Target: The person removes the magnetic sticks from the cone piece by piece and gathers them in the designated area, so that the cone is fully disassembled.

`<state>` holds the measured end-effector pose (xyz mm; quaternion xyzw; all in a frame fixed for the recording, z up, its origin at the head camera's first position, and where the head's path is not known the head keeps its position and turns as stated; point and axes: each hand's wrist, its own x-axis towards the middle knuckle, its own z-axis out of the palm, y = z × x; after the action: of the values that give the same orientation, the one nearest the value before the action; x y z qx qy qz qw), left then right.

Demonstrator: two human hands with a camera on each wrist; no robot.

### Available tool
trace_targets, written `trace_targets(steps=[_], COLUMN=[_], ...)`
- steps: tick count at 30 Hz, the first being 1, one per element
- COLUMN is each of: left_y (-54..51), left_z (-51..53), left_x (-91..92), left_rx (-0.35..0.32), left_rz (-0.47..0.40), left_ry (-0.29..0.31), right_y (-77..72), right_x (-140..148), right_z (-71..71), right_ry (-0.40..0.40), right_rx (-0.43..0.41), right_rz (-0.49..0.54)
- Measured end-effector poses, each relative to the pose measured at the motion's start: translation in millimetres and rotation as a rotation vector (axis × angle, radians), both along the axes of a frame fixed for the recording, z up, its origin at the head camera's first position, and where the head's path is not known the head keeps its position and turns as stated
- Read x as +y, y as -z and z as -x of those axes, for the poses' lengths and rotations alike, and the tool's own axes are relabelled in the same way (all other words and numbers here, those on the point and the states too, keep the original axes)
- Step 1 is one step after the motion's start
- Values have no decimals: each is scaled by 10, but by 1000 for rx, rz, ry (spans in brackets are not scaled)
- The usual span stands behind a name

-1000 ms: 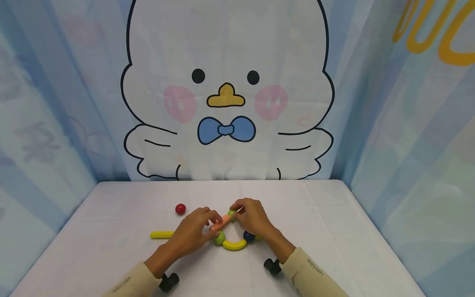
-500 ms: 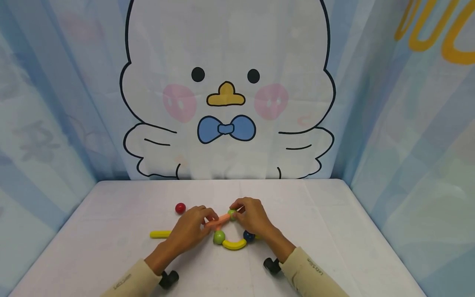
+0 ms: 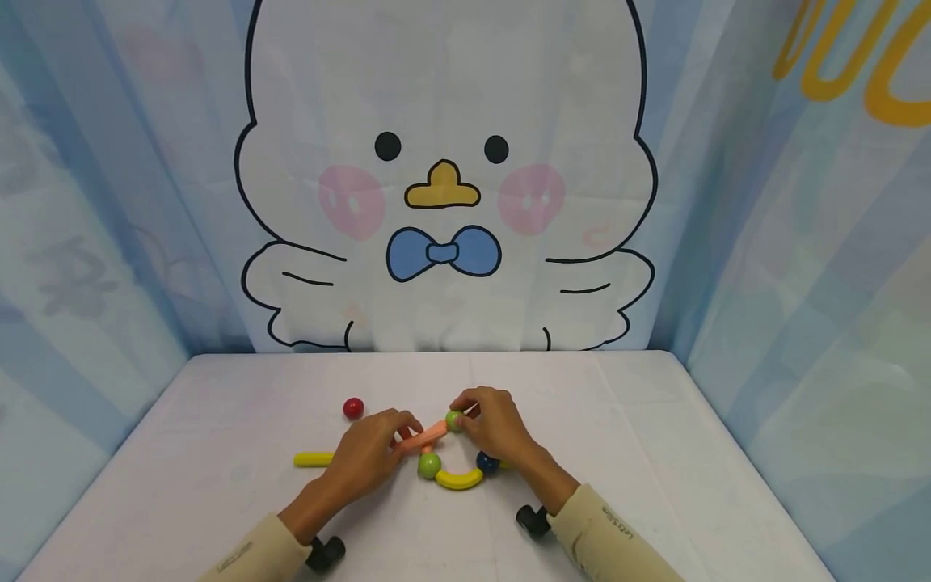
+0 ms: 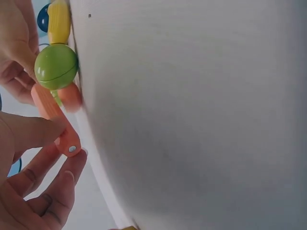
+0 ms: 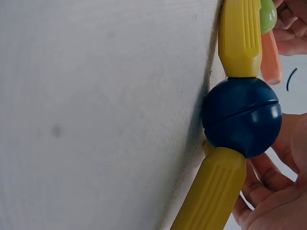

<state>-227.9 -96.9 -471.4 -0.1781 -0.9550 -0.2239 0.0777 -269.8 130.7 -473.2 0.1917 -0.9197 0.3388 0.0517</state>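
Closest to us, two beige sleeves (image 3: pixel 256 556) are reaching in, with a black wrist camera (image 3: pixel 533 521) hanging under the right one. Between the hands and a little nearer than them, a glossy curved yellow piece (image 3: pixel 460 480) is bridging a lime-green ball (image 3: pixel 429 465) and a dark blue ball (image 3: pixel 488 462); seen close, the blue one is showing a seam around its middle. A ridged yellow bar (image 5: pixel 208 191) is running on from the blue ball, partly hidden below the right wrist. Left of the left hand, a straight yellow stick (image 3: pixel 314 459) is lying on the white tabletop (image 3: pixel 618 453).

Our left hand (image 3: pixel 367 449) is pinching an orange stick (image 3: pixel 424 437) between thumb and fingers. We are seeing it as matte and coral-toned, round-ended, with a small silvery dot at the held end; it is slanting toward the right hand. A second orange piece (image 3: pixel 427 447) is showing beneath it, beside the nearer green ball. Our right hand (image 3: pixel 494 424) is pinching another green ball (image 3: pixel 454 420), which the stick's far end is apparently touching.

Beyond the left hand, a shiny red ball (image 3: pixel 353 408) is resting; farther back, a curtain (image 3: pixel 444 307) is displaying a white cartoon bird.
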Motion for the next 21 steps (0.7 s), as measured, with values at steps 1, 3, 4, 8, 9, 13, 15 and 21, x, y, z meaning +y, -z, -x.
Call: trace_targets(steps=[1, 3, 4, 8, 9, 13, 15, 21], left_y=[-2, -11, -17, -61, -72, -105, -109, -138], left_z=[-12, -38, -51, -104, -115, -159, -180, -236], left_x=[-15, -50, -69, -145, -165, -241, -278, -380], left_rx=[-3, -11, -14, -38, -43, -45, -31, -12], left_rz=[5, 5, 6, -3, -3, -2, -3, 9], left_ry=[-4, -14, -18, -39, -44, -57, -58, -72], right_y=[-4, -9, -13, -25, -27, -34, -28, -23], right_x=[-2, -7, -10, -15, -14, -17, -18, -20], right_z=[-1, -2, -4, -13, -15, -24, -20, -13], right_ry=[6, 17, 21, 27, 24, 16, 17, 22], right_rx=[-8, -21, -25, -29, -25, -17, -16, -19], right_rz=[-1, -2, -2, -4, -4, 1, 1, 0])
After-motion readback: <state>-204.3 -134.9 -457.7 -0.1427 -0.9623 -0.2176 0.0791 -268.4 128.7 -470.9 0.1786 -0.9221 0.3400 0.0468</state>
